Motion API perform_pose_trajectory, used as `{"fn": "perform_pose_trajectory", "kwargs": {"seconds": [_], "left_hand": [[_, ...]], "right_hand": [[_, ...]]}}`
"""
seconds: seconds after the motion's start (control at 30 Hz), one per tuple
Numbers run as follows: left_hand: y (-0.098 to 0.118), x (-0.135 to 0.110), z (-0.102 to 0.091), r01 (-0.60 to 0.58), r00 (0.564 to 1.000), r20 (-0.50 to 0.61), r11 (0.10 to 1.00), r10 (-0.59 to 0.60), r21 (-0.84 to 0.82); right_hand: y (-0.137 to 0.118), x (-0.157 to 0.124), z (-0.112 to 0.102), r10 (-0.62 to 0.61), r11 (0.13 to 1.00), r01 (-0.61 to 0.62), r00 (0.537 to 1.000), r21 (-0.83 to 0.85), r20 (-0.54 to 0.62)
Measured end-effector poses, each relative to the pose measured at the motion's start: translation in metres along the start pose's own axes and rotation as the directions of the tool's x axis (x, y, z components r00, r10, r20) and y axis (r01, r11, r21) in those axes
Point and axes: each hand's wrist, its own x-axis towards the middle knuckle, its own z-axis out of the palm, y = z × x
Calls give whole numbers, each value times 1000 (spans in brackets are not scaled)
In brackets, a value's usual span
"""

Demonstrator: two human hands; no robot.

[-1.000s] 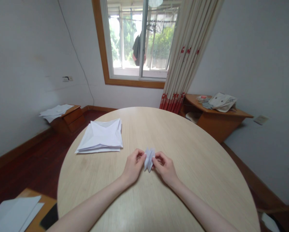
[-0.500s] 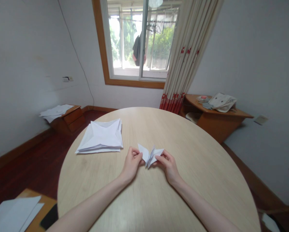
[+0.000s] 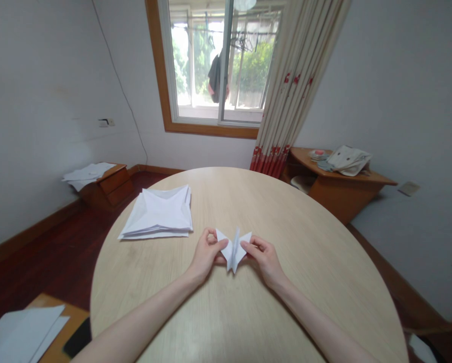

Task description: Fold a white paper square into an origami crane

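Between my two hands is a small folded white paper (image 3: pixel 231 254), its pointed flaps spread to either side of an upright middle fold. My left hand (image 3: pixel 207 252) pinches the left flap, thumb on top and fingers beneath. On the other side, my right hand (image 3: pixel 264 257) grips the right flap in the same way. The paper is held just above the round wooden table (image 3: pixel 271 312). Farther off to the left lies a stack of folded white paper (image 3: pixel 163 209), its layers slightly uneven.
A low stool or cabinet top at lower left bears white sheets (image 3: pixel 21 333) and a dark flat object (image 3: pixel 77 338). Papers cover a small cabinet (image 3: pixel 114 186) by the left wall. A corner desk (image 3: pixel 339 196) holds a cloth bag (image 3: pixel 349 160), beside the curtain (image 3: pixel 282 111).
The folded paper has turned and now faces me more evenly, its lower points reaching nearer to me. Both thumbs have shifted inward on its flaps. The stack has stayed put.
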Motion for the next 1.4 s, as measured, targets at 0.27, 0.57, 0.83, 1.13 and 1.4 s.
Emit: {"fn": "perform_pose_trajectory", "kwargs": {"seconds": [0.27,0.57,0.83,1.13,1.4], "left_hand": [[-3,5,-5,-18,1000,-7,1000,18,15],[-4,14,-13,-87,994,-73,996,85,-21],[-2,19,-17,-126,986,-114,992,124,-10],[-1,24,-21,-129,981,-150,992,126,-7],[-2,27,-24,-100,976,-195,995,96,-11]], "right_hand": [[5,2,-7,47,994,-40,997,102,-62],[-2,10,-15,52,985,-29,990,172,-131],[2,17,-24,31,986,6,974,165,-225],[12,25,-33,54,995,-26,956,100,-290],[10,27,-35,67,993,-33,944,109,-322]]}}
